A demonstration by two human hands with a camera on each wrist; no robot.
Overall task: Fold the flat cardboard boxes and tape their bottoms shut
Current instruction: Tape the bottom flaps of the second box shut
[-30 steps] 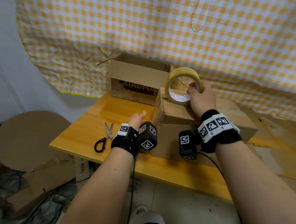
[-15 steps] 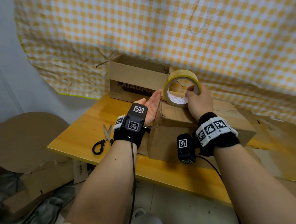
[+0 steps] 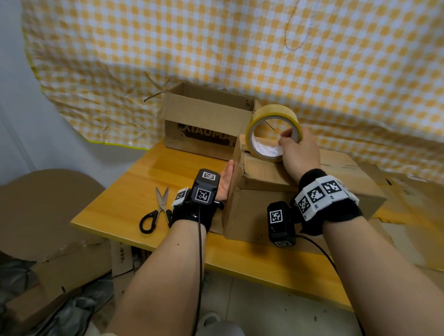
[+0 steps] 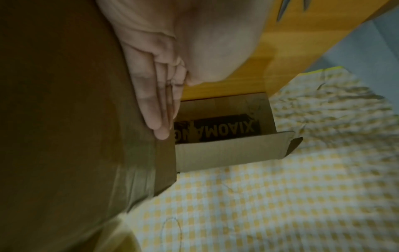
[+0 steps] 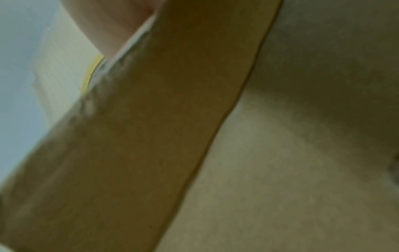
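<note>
A folded brown cardboard box [image 3: 267, 181] lies on the yellow table [image 3: 147, 179], its closed flaps facing up. A yellow tape roll [image 3: 264, 116] stands on edge on the box's top, at its far left end. My right hand [image 3: 298, 151] grips the roll, fingers curled over its right rim. My left hand [image 3: 225, 178] presses flat, fingers straight, against the box's left side; the left wrist view shows the fingers [image 4: 155, 109] lying along the cardboard [image 4: 64, 119]. The right wrist view is a blur of cardboard and tape [image 5: 151, 119].
A second open box [image 3: 205, 122] printed XIAOMA stands at the table's back, just behind the taped one. Scissors [image 3: 158, 208] lie on the table left of my left wrist. Flat cardboard [image 3: 422, 195] lies on the right. Cardboard scraps [image 3: 39, 208] sit on the floor at left.
My left hand rose from the table top and now presses flat against the box's left side. The right hand kept hold of the tape roll on the box.
</note>
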